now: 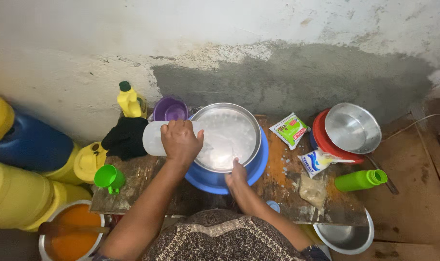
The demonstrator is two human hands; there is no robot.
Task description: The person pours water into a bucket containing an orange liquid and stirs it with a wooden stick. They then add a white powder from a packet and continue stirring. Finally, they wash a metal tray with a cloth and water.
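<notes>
Bottle point(158, 138) under left fingers point(181, 131)

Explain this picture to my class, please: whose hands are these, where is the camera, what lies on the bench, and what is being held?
There is no machine here. One camera, worn on a person's head, looks down at their own two bare hands over a rough wooden bench by a wall. The left hand grips a translucent plastic jug tipped on its side over a steel bowl of whitish contents, which sits in a blue basin. The right hand rests on the bowl's near rim. Around them lie a green cup, a green bottle on its side, two small packets and a steel pan on a red dish.
</notes>
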